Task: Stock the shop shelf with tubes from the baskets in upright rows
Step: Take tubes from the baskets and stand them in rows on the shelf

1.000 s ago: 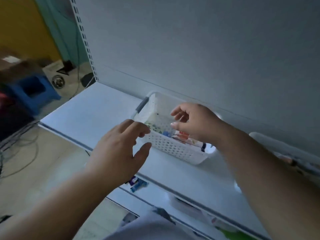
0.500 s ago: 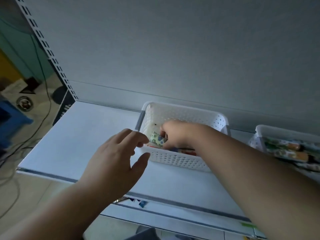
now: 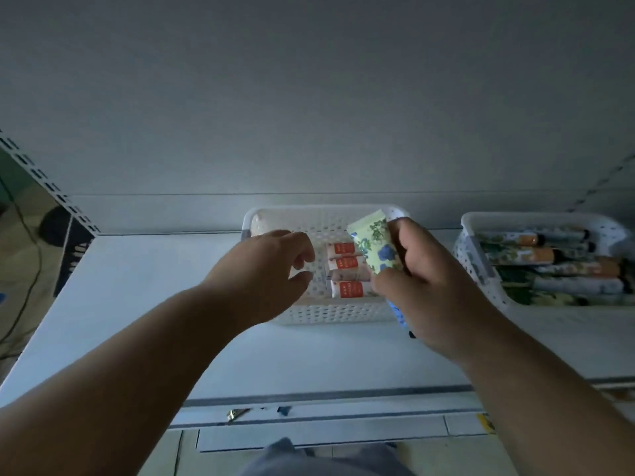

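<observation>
The right hand [image 3: 429, 286] grips a pale green tube [image 3: 378, 247] printed with blue and green flowers, thumb on the near face and fingers curled round the far side, so the flat crimped end sticks up and tilts a little to the left. The tube is lifted above the right end of a white perforated basket [image 3: 330, 312] that stands on the white shelf [image 3: 144, 304] close to the back panel [image 3: 309, 97]. The tube's lower end runs down behind the palm, where a strip of blue print shows just below the thumb. Inside the basket, several white tubes with orange labels [image 3: 345, 269] lie flat, stacked side by side along the right half. The left hand [image 3: 261, 269] hovers over the left part of the same basket, holding nothing; its fingers are loosely bent and the thumb sits a little apart from them. The two hands are apart, with the orange-labelled tubes visible between them. To the right, a second white basket [image 3: 481, 266] stands on the shelf, well apart from the first, filled with floral tubes [image 3: 549, 269] lying on their sides, some with orange caps. The left stretch of the shelf surface is bare white.
</observation>
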Action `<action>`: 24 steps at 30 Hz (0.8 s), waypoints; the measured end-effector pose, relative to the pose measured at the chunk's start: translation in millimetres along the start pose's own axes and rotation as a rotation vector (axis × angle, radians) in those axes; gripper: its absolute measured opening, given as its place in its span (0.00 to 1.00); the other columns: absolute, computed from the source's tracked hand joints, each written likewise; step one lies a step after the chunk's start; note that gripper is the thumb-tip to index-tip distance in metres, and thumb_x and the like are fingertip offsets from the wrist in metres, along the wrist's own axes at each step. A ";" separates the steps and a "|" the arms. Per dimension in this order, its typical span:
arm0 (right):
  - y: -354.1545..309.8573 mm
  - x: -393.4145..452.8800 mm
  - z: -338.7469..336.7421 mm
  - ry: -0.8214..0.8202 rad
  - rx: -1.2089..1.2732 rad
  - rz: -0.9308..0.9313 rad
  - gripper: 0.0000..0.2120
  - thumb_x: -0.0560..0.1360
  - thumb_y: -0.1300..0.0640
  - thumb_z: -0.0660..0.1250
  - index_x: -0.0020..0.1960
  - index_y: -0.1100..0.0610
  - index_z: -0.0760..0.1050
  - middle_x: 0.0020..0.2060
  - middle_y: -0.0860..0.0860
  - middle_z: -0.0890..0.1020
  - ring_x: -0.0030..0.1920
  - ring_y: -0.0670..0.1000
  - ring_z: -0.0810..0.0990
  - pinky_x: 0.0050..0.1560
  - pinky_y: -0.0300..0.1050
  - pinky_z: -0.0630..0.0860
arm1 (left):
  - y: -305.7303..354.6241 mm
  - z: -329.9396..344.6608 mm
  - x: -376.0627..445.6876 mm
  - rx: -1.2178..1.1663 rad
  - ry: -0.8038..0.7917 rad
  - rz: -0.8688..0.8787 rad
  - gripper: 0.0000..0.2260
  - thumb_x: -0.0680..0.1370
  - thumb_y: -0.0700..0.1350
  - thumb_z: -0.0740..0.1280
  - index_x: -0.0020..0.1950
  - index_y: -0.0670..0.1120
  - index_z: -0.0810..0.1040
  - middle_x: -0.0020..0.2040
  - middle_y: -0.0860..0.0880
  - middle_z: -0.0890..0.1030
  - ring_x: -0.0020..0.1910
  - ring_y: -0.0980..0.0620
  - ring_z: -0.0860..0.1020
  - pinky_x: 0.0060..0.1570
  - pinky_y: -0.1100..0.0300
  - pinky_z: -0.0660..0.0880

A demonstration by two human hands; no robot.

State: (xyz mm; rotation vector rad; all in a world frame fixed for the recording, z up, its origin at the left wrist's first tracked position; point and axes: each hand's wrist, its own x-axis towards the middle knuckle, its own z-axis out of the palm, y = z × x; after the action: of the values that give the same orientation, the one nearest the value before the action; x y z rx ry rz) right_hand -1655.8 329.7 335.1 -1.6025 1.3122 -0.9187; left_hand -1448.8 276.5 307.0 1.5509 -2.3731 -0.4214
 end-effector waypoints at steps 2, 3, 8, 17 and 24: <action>6.6 -11.9 1.9 0.025 0.036 0.006 0.07 0.69 0.52 0.63 0.43 0.53 0.69 0.28 0.42 0.72 0.30 0.44 0.68 0.33 0.45 0.65 | 1.2 3.3 19.0 0.111 -0.214 -0.031 0.09 0.75 0.53 0.68 0.54 0.57 0.76 0.49 0.60 0.79 0.48 0.57 0.78 0.53 0.56 0.74; 9.7 -15.6 2.6 0.045 0.051 0.017 0.06 0.70 0.52 0.63 0.43 0.53 0.69 0.28 0.43 0.72 0.30 0.45 0.68 0.33 0.45 0.65 | 3.4 4.7 27.7 0.181 -0.327 -0.029 0.10 0.76 0.54 0.68 0.56 0.58 0.76 0.52 0.60 0.79 0.51 0.57 0.77 0.52 0.57 0.73; 18.4 -27.4 3.7 0.135 0.095 0.091 0.08 0.70 0.53 0.63 0.45 0.55 0.69 0.29 0.51 0.70 0.30 0.50 0.67 0.31 0.48 0.64 | 10.5 8.9 56.6 0.329 -0.731 -0.006 0.13 0.81 0.48 0.63 0.65 0.52 0.76 0.63 0.53 0.77 0.57 0.54 0.76 0.32 0.69 0.62; 12.8 -38.6 -1.5 0.156 0.152 0.083 0.05 0.76 0.62 0.64 0.45 0.52 0.71 0.29 0.53 0.72 0.28 0.50 0.68 0.25 0.42 0.65 | 2.7 0.6 43.0 0.223 -0.505 -0.020 0.08 0.76 0.54 0.68 0.49 0.53 0.73 0.47 0.51 0.80 0.43 0.55 0.77 0.40 0.59 0.72; 0.3 -33.2 -7.6 0.077 0.253 -0.036 0.03 0.75 0.63 0.62 0.48 0.59 0.70 0.29 0.54 0.75 0.27 0.46 0.71 0.25 0.35 0.66 | 42.1 -32.2 -20.9 -0.217 -0.018 -0.132 0.08 0.76 0.55 0.67 0.51 0.59 0.70 0.38 0.56 0.81 0.27 0.56 0.80 0.28 0.58 0.75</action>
State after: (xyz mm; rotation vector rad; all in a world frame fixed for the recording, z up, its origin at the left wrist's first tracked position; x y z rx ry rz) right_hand -1668.9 361.1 336.8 -1.4101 1.1694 -1.1305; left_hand -1463.7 308.9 351.5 1.6113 -2.1617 -0.6984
